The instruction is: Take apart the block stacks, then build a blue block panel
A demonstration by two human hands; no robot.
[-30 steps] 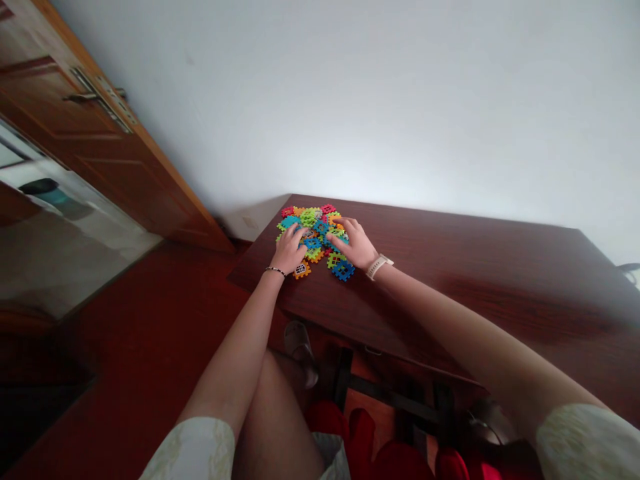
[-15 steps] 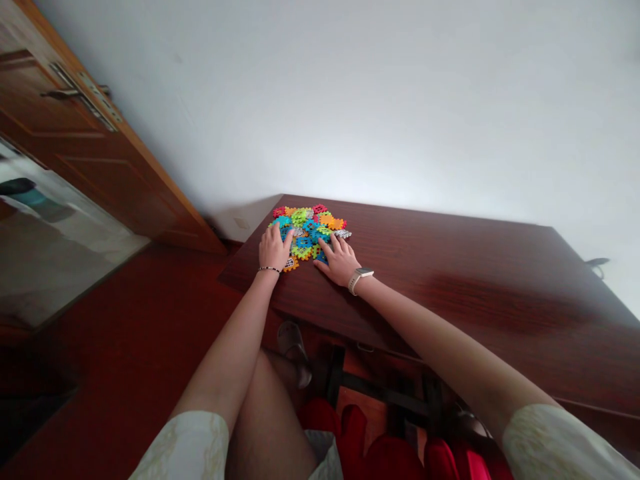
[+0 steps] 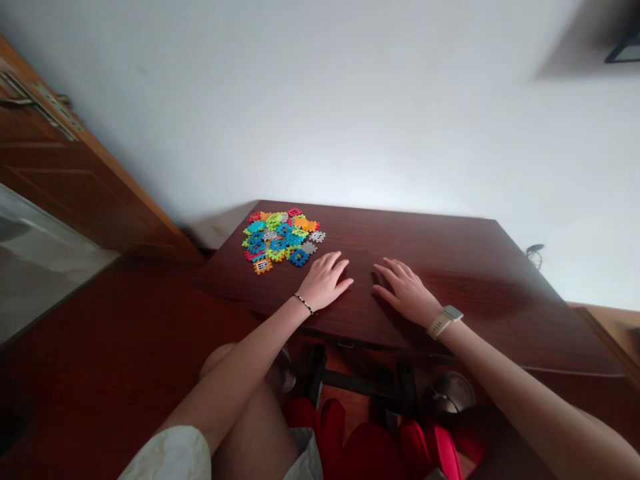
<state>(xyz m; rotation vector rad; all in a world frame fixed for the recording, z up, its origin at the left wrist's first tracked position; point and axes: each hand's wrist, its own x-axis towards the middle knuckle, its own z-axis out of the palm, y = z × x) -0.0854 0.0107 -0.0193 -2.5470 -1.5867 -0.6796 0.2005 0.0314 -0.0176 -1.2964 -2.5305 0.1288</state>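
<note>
A heap of colourful toothed plastic building tiles [image 3: 277,244] lies at the left end of the dark wooden table [image 3: 400,233]. The tiles are blue, green, orange, red and grey, several with window-like cutouts. Just right of the heap, my left hand [image 3: 325,280] is over the tabletop, fingers stretched and holding nothing; a beaded bracelet circles its wrist. My right hand [image 3: 407,290], wearing a watch [image 3: 445,321], is further right, also empty with its fingers apart. A blue tile [image 3: 299,257] at the heap's near edge is closest to my left hand.
A white wall [image 3: 350,100] rises behind the table. To the left stands an open wooden door [image 3: 90,180]. A cable [image 3: 535,255] shows by the wall past the table's right end. Red fabric [image 3: 370,453] and a dark metal frame [image 3: 360,385] are below.
Both hands have left the tile heap and moved right over the tabletop. The heap stays at the table's left end. The view has turned to the right.
</note>
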